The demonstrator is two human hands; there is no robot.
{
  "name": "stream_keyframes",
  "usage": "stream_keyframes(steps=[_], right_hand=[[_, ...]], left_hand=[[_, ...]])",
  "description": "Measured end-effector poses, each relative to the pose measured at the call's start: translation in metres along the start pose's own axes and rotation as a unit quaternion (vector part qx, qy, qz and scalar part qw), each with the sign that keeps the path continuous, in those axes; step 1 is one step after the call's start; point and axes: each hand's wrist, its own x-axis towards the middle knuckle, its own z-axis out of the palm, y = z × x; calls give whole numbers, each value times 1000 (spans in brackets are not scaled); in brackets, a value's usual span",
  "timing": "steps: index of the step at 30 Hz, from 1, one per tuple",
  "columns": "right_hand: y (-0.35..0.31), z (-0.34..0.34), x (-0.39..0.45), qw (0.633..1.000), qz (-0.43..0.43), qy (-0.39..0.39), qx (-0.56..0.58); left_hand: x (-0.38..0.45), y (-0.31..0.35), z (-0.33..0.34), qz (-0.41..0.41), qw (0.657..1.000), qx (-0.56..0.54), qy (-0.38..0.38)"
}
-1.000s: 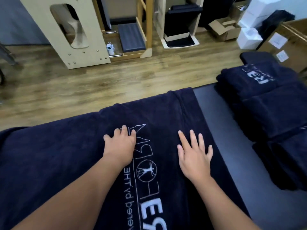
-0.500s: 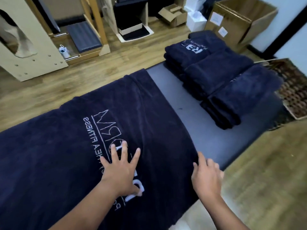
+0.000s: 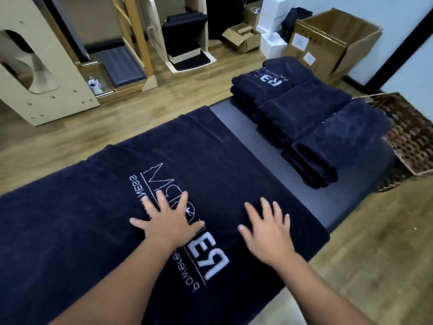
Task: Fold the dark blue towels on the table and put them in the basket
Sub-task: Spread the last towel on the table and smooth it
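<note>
Dark blue towel (image 3: 77, 221), white lettering: spread flat over the table (image 3: 346, 202), seen at 9 o'clock. Left hand (image 3: 168, 221) is laid palm-down on the lettering, fingers straight and splayed; right hand (image 3: 264, 233) is laid beside it at 3 o'clock, fingers straight, slightly apart. Folded towels (image 3: 311, 118): stacked at 2 o'clock. Wicker basket (image 3: 407, 137): placed just beyond them at the table's end

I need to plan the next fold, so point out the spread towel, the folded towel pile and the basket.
spread towel (image 3: 89, 226), head view, bare cloth left of the logo
folded towel pile (image 3: 304, 109), head view, top of middle towel
basket (image 3: 412, 141), head view, woven wall
</note>
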Motion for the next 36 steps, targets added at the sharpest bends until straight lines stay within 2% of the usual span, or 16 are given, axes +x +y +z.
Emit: stream_keyframes(steps=[2, 6, 10, 16, 19, 23, 27, 32, 34, 36], right_hand=[[-27, 8, 3, 997, -38, -65, -17], [-63, 7, 30, 989, -101, -100, -40], [-79, -9, 92, 991, -99, -89, -22], [-110, -41, 219, 995, -76, -64, 11], [-131, -66, 291, 998, 11, -1, 59], [-146, -90, 352, 994, 78, 69, 37], [-148, -95, 382, 992, 63, 107, 28], [-141, -90, 394, 981, 107, 156, 32], [-157, -81, 385, 982, 76, 173, -9], [-178, -69, 367, 984, 5, 175, -14]], left_hand=[[23, -23, -15, -49, 998, -26, -26], [65, -44, -46, -51, 998, -32, -20], [104, -43, -74, -61, 995, -72, -30], [129, -36, -104, -68, 990, -46, -111], [136, -38, -107, -57, 991, -30, -120], [140, -37, -99, -63, 992, -21, -108], [142, -40, -93, -53, 994, -20, -90], [142, -40, -90, -54, 996, -4, -69], [142, -41, -89, -55, 996, 2, -69], [143, -40, -91, -51, 996, 13, -71]])
